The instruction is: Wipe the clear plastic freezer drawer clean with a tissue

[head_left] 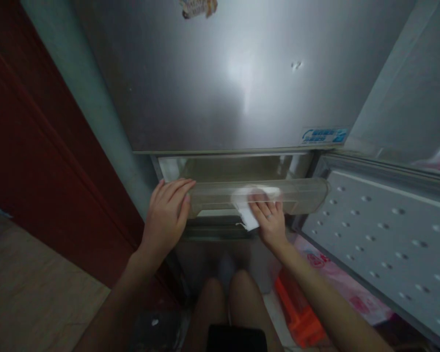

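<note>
A clear plastic fridge drawer (pixel 212 191) sits partly pulled out of the lower compartment. My left hand (pixel 168 208) grips the left end of its front, fingers over the top edge and thumb on the front face. With my right hand (pixel 267 215) I hold a white cloth or paper towel (pixel 247 212) against the drawer front, right of its middle. A ring shows on one finger. Part of the towel and my fingertips look blurred at the clear plastic, and I cannot tell whether they lie in front of it or behind it.
The lower fridge door (pixel 381 234) hangs open at the right, its inner face dotted with bumps. Above is the shut silver upper door (pixel 205 98). An orange plastic basket (pixel 300 313) and a pink patterned bag (pixel 344 278) are low right. A reddish-brown door frame (pixel 51 146) borders the left.
</note>
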A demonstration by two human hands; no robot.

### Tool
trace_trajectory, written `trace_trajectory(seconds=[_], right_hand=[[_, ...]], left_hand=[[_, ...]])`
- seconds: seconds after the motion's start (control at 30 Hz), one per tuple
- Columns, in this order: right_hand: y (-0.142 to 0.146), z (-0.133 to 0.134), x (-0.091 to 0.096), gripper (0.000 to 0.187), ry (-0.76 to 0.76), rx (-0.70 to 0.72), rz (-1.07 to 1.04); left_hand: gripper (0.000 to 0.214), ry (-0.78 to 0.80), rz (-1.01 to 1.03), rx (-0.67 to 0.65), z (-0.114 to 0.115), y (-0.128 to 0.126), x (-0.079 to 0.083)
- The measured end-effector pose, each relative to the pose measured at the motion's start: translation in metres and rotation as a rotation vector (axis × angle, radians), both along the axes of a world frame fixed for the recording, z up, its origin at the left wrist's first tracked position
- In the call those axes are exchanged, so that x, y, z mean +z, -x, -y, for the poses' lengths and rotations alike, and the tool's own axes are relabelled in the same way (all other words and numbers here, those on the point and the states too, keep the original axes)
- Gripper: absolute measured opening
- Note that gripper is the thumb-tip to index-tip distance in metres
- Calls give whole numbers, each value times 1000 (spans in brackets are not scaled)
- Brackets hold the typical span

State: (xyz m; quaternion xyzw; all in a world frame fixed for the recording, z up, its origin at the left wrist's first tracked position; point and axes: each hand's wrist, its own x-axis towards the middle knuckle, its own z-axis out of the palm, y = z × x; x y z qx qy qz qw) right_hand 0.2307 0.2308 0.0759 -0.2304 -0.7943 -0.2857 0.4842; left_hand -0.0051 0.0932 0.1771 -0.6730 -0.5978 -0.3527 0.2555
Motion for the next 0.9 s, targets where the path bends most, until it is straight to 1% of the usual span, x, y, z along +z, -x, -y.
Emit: trace_trajectory(seconds=[0.13, 0.23, 0.3, 0.4, 0.53, 0.6, 0.7, 0.83, 0.9], right_hand=[[40, 8, -15, 63, 84, 33, -220], [68, 18, -18, 69, 160, 68, -321], [85, 27, -18, 69, 196, 95, -378], [112, 42, -14, 60, 227, 132, -432], [142, 59, -7, 38, 239, 171, -428], [148, 63, -5, 31, 243, 173, -434], [143, 64, -4, 28, 240, 181, -374], [122, 54, -3, 26, 168, 183, -245], [108, 48, 0, 25, 133, 188, -139]], left_hand=[[32, -22, -2, 5, 0, -1, -1], [31, -27, -6, 17, -1, -2, -2], [31, -31, -5, 27, -1, -3, -2], [31, -35, -3, 35, -2, -4, -2], [32, -37, -11, 35, -2, -4, -4], [32, -39, -9, 35, -1, -4, -4], [32, -36, -6, 32, -2, -4, -4], [31, -41, -8, 41, -3, -5, -4], [31, -50, -8, 44, -3, -4, -5]])
